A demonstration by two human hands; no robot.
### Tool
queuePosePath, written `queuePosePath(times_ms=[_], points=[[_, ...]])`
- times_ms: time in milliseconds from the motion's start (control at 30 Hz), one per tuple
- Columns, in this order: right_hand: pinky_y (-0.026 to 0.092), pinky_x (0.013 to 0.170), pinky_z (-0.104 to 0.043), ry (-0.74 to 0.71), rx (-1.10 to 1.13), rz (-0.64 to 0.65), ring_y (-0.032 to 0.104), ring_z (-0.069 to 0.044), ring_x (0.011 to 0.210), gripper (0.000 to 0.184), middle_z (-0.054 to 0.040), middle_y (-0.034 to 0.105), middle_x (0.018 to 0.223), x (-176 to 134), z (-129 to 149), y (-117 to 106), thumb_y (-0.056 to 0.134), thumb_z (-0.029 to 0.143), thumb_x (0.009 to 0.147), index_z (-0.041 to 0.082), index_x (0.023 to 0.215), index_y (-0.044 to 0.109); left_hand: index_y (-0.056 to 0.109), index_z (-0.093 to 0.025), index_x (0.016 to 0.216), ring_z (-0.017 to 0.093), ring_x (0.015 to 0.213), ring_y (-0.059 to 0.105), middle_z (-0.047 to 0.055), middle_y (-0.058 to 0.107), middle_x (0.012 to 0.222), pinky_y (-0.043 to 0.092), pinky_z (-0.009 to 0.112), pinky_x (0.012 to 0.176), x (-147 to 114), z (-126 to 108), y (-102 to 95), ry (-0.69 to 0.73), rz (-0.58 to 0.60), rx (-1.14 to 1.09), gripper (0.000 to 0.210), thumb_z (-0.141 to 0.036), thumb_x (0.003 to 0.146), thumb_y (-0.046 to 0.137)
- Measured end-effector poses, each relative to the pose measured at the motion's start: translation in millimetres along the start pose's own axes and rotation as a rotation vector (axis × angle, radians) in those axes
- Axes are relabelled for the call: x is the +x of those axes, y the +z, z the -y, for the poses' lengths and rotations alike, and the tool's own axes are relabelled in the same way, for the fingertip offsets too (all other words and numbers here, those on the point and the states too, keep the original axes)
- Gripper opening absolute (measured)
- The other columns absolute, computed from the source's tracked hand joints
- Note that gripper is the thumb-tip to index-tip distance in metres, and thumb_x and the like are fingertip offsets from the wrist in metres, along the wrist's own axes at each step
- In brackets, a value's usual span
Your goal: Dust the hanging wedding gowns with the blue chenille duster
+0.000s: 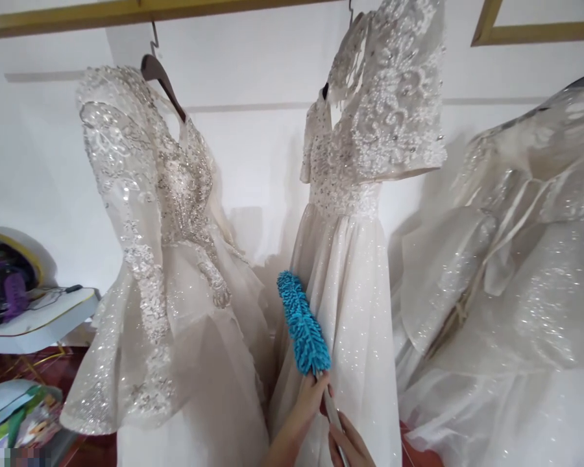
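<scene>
A duster (304,324) with a bright blue, shaggy chenille head slants up and to the left against the skirt of the middle gown (357,279). My left hand (313,392) grips its grey handle just below the blue head. Lower down, my right hand (348,441) is wrapped round the same handle. The middle gown is white and glittery, with a beaded bodice and a pearl-covered short sleeve. To its left hangs a long-sleeved beaded gown (185,188) on a dark hanger (163,81).
A third sparkling gown (530,285) with a ribbon hangs at the right. A gold rail (107,14) runs along the top, before a white wall. At the left stand a white table (53,318) with a purple item (7,298) and, below, colourful packages (34,415).
</scene>
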State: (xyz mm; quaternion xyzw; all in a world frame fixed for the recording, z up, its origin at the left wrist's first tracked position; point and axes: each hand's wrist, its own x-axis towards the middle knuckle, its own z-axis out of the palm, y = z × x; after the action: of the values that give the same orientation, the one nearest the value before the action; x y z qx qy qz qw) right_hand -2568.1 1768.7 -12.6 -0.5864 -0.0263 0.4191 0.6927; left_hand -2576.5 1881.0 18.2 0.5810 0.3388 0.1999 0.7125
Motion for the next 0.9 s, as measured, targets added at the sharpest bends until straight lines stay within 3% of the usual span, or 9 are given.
queuePosePath(times_ms=[200, 333, 433, 600, 900], points=[[0.027, 0.028, -0.015, -0.260, -0.228, 0.171, 0.032, -0.004, 0.026, 0.059, 0.0126, 0.046, 0.039, -24, 45, 20, 0.057, 0.054, 0.074, 0.015, 0.117, 0.046, 0.048, -0.020, 0.066, 0.008, 0.041, 0.038, -0.004, 0.046, 0.051, 0.028, 0.023, 0.040, -1, -48, -5.0, 0.159, 0.150, -0.052, 0.044, -0.064, 0.066, 0.053], [0.026, 0.025, -0.012, -0.401, -0.203, 0.265, 0.034, -0.003, 0.025, 0.050, 0.0126, 0.048, 0.045, -37, 76, 31, 0.053, 0.053, 0.079, 0.019, 0.114, 0.044, 0.052, -0.020, 0.084, 0.008, 0.047, 0.043, -0.004, 0.051, 0.060, 0.031, 0.020, 0.041, -13, -90, -3.0, 0.247, 0.241, -0.049, 0.038, -0.056, 0.072, 0.055], [0.027, 0.023, -0.011, -0.429, -0.139, 0.299, 0.035, -0.003, 0.023, 0.047, 0.0135, 0.046, 0.043, -41, 87, 36, 0.054, 0.053, 0.078, 0.020, 0.109, 0.044, 0.050, -0.020, 0.092, 0.007, 0.048, 0.045, -0.005, 0.052, 0.063, 0.033, 0.019, 0.043, -20, -107, -0.3, 0.304, 0.315, -0.064, 0.035, -0.051, 0.076, 0.052], [0.029, 0.025, -0.010, -0.445, -0.154, 0.252, 0.035, -0.002, 0.024, 0.039, 0.0136, 0.045, 0.042, -35, 71, 33, 0.051, 0.049, 0.083, 0.019, 0.107, 0.044, 0.048, -0.020, 0.086, 0.007, 0.044, 0.042, -0.007, 0.049, 0.056, 0.031, 0.020, 0.042, -16, -93, 3.3, 0.250, 0.291, -0.074, 0.034, -0.052, 0.074, 0.053], [0.024, 0.026, -0.012, -0.293, -0.202, 0.170, 0.030, -0.003, 0.026, 0.059, 0.0143, 0.041, 0.039, -22, 15, 22, 0.052, 0.059, 0.076, 0.015, 0.113, 0.040, 0.052, -0.022, 0.068, 0.012, 0.043, 0.042, -0.003, 0.047, 0.052, 0.034, 0.027, 0.045, -7, -28, -9.7, 0.095, 0.135, 0.018, 0.036, -0.058, 0.072, 0.051]])
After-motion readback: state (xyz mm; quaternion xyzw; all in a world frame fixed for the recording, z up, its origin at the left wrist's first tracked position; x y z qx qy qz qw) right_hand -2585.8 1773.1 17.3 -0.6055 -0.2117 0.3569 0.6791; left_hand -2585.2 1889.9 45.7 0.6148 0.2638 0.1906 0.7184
